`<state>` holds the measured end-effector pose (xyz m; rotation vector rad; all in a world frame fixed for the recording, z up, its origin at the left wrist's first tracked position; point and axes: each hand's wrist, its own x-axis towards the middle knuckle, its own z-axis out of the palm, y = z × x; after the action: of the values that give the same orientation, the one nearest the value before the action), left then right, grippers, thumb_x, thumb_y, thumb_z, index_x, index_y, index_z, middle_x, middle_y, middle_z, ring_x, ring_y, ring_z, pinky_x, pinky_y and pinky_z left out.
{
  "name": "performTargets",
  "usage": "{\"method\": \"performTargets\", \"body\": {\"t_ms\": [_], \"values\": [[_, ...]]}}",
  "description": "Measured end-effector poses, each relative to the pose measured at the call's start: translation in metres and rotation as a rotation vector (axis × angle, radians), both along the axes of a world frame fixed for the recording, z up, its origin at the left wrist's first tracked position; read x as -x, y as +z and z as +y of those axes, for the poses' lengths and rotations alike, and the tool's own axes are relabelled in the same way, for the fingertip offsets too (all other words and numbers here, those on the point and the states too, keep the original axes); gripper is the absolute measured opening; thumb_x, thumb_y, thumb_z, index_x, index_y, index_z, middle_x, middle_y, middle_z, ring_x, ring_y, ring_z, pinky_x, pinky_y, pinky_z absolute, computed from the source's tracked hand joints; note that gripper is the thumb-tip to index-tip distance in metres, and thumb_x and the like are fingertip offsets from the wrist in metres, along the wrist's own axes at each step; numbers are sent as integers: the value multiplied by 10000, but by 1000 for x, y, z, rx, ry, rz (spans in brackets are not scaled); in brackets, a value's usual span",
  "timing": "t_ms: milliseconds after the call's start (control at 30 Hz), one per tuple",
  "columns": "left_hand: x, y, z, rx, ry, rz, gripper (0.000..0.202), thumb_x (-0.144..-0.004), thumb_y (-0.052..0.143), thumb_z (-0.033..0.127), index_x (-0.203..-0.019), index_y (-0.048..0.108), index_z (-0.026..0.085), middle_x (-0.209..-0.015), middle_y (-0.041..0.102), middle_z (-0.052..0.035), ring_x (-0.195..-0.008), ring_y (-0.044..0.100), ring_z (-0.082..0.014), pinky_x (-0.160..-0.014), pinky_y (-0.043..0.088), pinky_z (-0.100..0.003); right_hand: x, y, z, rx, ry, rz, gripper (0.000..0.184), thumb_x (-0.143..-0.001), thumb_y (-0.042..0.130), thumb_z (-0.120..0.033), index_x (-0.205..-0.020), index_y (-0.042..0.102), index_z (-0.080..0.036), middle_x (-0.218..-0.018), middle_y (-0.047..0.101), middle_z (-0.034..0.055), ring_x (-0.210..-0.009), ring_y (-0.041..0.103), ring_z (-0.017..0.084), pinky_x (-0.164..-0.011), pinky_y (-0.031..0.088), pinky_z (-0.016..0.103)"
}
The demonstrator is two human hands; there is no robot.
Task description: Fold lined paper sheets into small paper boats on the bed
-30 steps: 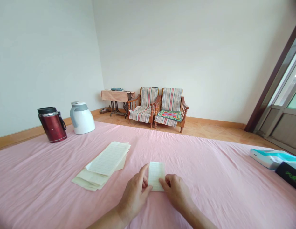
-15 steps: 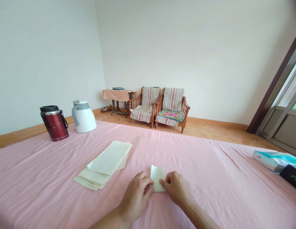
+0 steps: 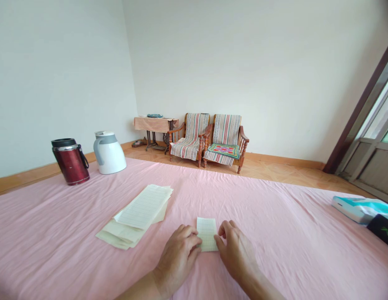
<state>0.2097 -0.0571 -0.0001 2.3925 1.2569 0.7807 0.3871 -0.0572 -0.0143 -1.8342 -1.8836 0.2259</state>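
Note:
A small folded piece of lined paper, pale greenish, lies on the pink cloth in front of me. At its left edge, the thumb and fingertips of my left hand are closed on the paper. Beside the right edge is my right hand, its thumb tip at the paper and its bent fingers held a little apart from the thumb. To the left of my hands lies a loose stack of lined paper sheets, fanned unevenly.
A dark red vacuum flask and a white and grey jug stand at the far left. A blue and white packet and a black item lie at the right edge. Two wooden armchairs are beyond the pink cloth.
My right fingers have lifted and parted from the thumb, and that hand has shifted slightly right. The paper's far end, raised before, now lies flatter. My left hand has barely moved.

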Motion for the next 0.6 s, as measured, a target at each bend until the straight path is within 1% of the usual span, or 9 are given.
{"method": "performTargets", "body": {"t_ms": [67,133,167,200,233,300,400,500,600], "values": [[0,0,1,-6,1,1,217,-810,560,35,-868,687,200,-948,607,-39,-934,530,-205,-845,426,-318,3,-3,-9,-123,149,-7,216,-881,408,-158,-948,611,-189,-960,668,72,-852,631,194,-708,427,298],[1,0,1,-15,-12,15,209,-822,555,43,-873,684,198,-946,613,-42,-931,535,-202,-839,434,-314,6,-11,-18,-272,348,-34,309,-891,393,-161,-1121,595,-197,-1131,657,80,-1014,612,214,-838,438,346],[1,0,1,-23,-23,32,203,-836,546,52,-872,684,197,-948,617,-45,-934,537,-203,-839,438,-314,8,-17,-21,-333,429,-63,350,-887,416,-185,-1204,564,-184,-1208,632,87,-1095,585,230,-908,420,377],[2,0,0,-33,-37,58,201,-855,533,66,-873,684,197,-952,621,-48,-941,539,-205,-842,441,-316,10,-24,-23,-383,468,-86,368,-892,442,-228,-1239,549,-168,-1223,629,91,-1119,580,234,-945,410,387],[2,0,0,-44,-54,92,205,-873,518,78,-882,685,198,-963,626,-51,-950,540,-208,-849,444,-322,11,-32,-25,-415,490,-121,418,-888,480,-313,-1259,541,-131,-1238,616,118,-1131,576,255,-953,415,394],[5,0,-3,-78,-88,173,211,-890,502,92,-931,680,199,-1025,633,-57,-986,538,-219,-873,443,-341,12,-46,-27,-473,473,-194,557,-862,515,-461,-1274,538,-86,-1291,557,156,-1166,549,305,-955,424,425],[9,0,-7,-154,-142,291,222,-876,539,109,-1052,651,186,-1153,618,-75,-1056,526,-249,-919,425,-386,10,-59,-26,-537,443,-257,583,-862,489,-525,-1276,550,-120,-1311,533,120,-1163,555,299,-949,436,416],[14,4,-10,-206,-177,379,274,-877,570,152,-1147,613,171,-1184,619,-88,-1083,526,-269,-935,410,-417,8,-62,-26,-558,411,-266,557,-858,490,-525,-1259,570,-147,-1284,557,111,-1139,576,283,-951,433,409],[17,8,-11,-219,-179,413,268,-897,561,186,-1159,610,174,-1206,616,-88,-1097,529,-270,-943,404,-419,8,-60,-28,-549,377,-255,527,-840,510,-516,-1217,606,-161,-1238,597,115,-1108,597,291,-955,426,433]]}}
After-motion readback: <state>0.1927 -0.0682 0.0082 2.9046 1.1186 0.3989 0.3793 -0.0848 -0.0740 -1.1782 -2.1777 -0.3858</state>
